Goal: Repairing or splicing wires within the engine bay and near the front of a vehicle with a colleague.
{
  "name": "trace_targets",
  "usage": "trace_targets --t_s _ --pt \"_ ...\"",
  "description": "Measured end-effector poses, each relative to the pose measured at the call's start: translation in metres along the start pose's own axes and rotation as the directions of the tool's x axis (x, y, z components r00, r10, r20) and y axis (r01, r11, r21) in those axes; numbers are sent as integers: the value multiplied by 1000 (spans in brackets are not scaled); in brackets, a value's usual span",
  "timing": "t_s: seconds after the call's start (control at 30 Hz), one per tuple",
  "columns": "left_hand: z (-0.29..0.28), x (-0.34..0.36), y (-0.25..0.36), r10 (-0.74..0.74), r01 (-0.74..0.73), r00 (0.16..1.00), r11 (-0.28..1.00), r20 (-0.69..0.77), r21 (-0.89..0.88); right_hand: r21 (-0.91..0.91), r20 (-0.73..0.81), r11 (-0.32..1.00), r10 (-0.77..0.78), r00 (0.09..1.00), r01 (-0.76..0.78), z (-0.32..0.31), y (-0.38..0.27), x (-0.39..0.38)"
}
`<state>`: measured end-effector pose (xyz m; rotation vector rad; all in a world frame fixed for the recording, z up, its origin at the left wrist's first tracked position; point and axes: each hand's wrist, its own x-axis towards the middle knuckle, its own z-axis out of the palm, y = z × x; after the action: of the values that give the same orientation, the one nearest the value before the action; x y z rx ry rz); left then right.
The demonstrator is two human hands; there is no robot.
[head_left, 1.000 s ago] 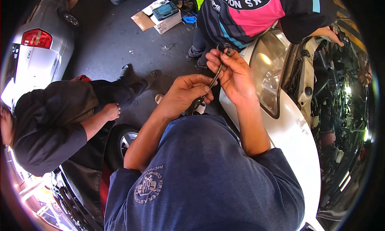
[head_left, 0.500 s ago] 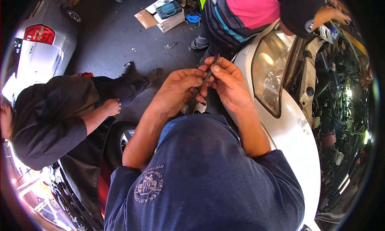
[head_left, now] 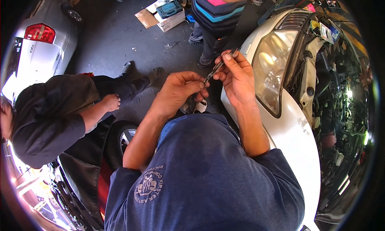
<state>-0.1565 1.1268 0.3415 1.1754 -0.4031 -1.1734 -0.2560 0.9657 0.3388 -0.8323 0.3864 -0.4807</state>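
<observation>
Out in front of my chest, a thin dark strip [head_left: 213,71] with pale flecks stretches between my two hands; it looks like a piece of wire or cable, but its exact kind is unclear. My left hand [head_left: 176,92] pinches its lower end between thumb and fingers. Higher up and to the right, my right hand [head_left: 239,80] grips the other end, with the tip poking out past the thumb. My right forearm is close to the white car's fender and headlight [head_left: 272,56].
An open engine bay [head_left: 341,102] lies at right. One person in dark clothes [head_left: 52,114] stands at left; another in a striped shirt [head_left: 218,14] is at the far side. A cardboard box [head_left: 172,22] with a blue-green case sits on the floor. A silver car [head_left: 44,54] stands far left.
My right hand has moved up and right, away from my left, so more of the strip shows between them. The person in the striped shirt has straightened up and shifted away from the headlight.
</observation>
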Motion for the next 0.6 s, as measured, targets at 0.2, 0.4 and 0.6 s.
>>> trace_targets --t_s 0.2,0.4,0.6 --pt "-3 3 6 138 -123 984 984 -112 129 -160 151 962 245 958 -221 0 -6 -6" --pt "2 7 7 304 -250 945 907 -117 339 -171 170 965 228 959 -199 -2 9 -5" --pt "16 3 14 353 -202 925 770 -140 605 -150 123 964 237 964 -218 -3 4 -1"
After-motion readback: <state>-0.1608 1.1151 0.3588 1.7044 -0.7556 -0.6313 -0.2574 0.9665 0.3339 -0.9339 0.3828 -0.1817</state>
